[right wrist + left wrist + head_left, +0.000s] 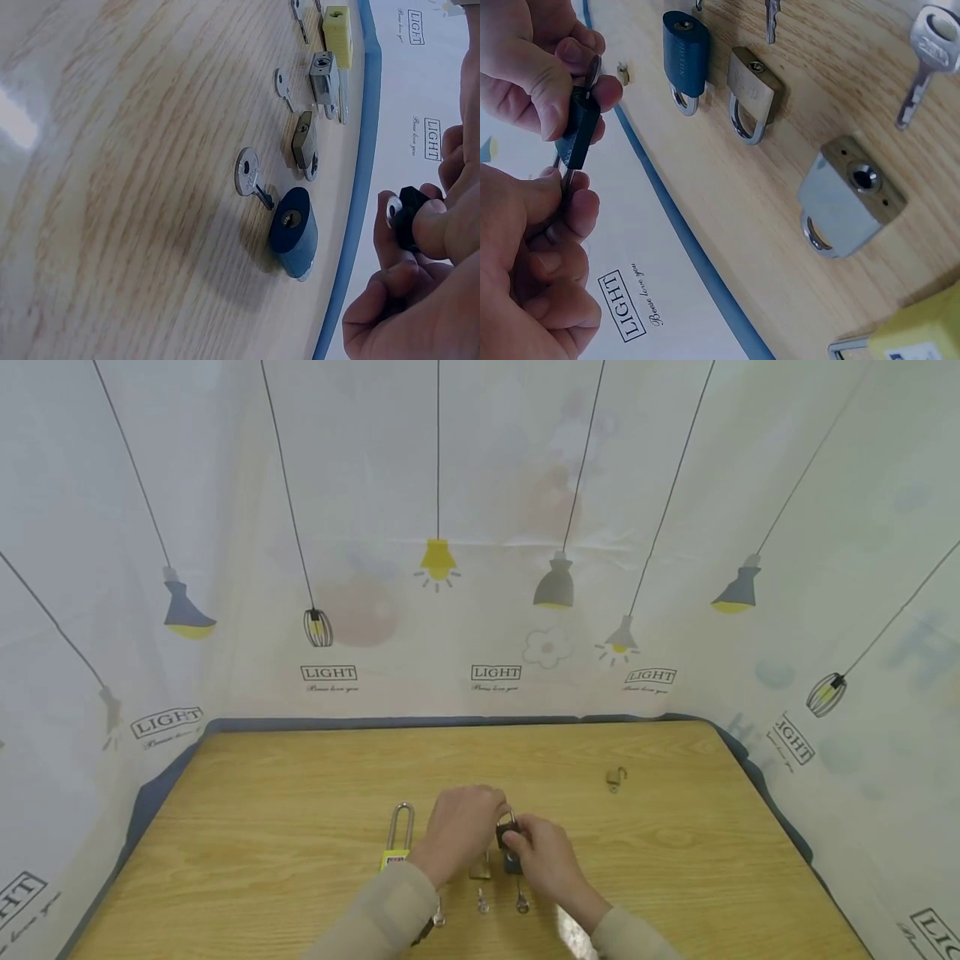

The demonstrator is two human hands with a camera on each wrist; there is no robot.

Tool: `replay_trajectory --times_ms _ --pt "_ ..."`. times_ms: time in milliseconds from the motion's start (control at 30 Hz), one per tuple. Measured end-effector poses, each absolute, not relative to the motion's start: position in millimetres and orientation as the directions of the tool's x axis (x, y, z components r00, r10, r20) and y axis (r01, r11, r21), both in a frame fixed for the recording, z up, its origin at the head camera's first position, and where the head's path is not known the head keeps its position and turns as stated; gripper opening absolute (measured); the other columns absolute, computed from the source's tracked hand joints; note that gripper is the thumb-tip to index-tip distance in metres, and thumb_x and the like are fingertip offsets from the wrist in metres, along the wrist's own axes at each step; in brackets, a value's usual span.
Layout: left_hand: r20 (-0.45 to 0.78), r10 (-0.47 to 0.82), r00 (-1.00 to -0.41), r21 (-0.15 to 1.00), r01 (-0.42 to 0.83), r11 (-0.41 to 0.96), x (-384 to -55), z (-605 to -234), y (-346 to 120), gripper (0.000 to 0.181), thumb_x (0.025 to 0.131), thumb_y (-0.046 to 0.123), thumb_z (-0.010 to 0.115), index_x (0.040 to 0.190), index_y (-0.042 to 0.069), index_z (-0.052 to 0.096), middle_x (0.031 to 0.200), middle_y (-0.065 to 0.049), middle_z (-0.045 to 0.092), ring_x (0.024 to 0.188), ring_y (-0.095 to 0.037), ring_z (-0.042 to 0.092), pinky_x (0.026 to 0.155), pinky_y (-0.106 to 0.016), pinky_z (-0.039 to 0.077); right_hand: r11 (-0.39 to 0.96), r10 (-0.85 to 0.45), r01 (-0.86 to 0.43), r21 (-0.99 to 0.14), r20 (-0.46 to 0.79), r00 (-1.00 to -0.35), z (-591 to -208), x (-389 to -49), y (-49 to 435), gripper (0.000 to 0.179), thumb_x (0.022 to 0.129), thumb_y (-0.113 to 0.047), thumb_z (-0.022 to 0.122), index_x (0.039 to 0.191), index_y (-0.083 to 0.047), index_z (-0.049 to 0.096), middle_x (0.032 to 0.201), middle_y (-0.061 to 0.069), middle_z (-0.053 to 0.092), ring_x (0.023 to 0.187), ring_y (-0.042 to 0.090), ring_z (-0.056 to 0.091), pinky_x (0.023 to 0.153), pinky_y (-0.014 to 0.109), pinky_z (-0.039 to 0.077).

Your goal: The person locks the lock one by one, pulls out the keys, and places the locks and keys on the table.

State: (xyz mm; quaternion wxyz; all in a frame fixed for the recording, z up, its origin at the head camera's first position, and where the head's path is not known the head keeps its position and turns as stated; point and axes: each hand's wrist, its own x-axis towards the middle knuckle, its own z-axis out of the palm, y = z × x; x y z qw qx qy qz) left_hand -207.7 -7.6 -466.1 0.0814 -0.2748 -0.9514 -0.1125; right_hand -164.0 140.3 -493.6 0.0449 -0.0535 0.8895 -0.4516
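Over the table, both hands hold a small black padlock (576,131). My left hand (461,831) grips it by the shackle end, on the side toward the wall. The fingers and thumb of my right hand (551,860) pinch the padlock's body, where a key (593,73) sticks out at the end facing away from the shackle. Below the hands, a blue padlock (295,236) stands on the table beside a brass padlock (303,141). A silver padlock (840,199) and a yellow padlock (395,858) with a long shackle continue the row to the left.
Loose keys lie on the near side of the row, one key (247,172) before the blue padlock. A small brass padlock (614,779) with its shackle swung open lies farther back at right. Behind the wooden table (300,768) hangs a printed cloth (480,627).
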Motion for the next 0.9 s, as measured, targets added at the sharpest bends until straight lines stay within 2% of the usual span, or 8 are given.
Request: replay_trajectory --times_ms 367,633,900 --pt "0.195 0.498 -0.845 0.158 0.528 0.835 -204.6 -471.0 -8.7 0.020 0.098 0.030 0.058 0.089 0.019 0.072 0.067 0.010 0.061 0.048 -0.003 0.036 0.043 -0.017 0.032 0.532 -0.142 -0.018 -0.846 -0.069 -0.987 -498.6 -162.1 137.8 0.017 0.098 -0.015 0.056 0.097 -0.001 0.066 0.087 0.008 0.073 0.081 0.018 0.069 0.072 0.034 0.058" --pt "0.217 0.548 -0.808 0.036 0.567 0.823 -201.5 -471.0 -5.4 0.013 0.094 0.031 0.062 0.096 0.023 0.073 0.089 0.009 0.074 0.062 -0.003 0.061 0.052 -0.016 0.047 0.538 -0.063 0.022 -0.842 -0.066 -0.996 -495.5 -156.5 134.2 0.016 0.097 -0.016 0.058 0.099 -0.002 0.067 0.095 0.010 0.074 0.089 0.018 0.069 0.075 0.035 0.057" --pt "0.253 0.559 -0.790 0.010 0.579 0.815 -199.6 -475.4 -1.9 0.009 0.087 0.026 0.072 0.095 0.025 0.073 0.085 0.010 0.072 0.061 -0.003 0.061 0.048 -0.016 0.043 0.517 -0.022 0.049 -0.855 -0.070 -0.997 -492.3 -154.7 133.6 0.015 0.097 -0.013 0.057 0.101 -0.001 0.066 0.097 0.011 0.073 0.090 0.021 0.069 0.078 0.037 0.057"
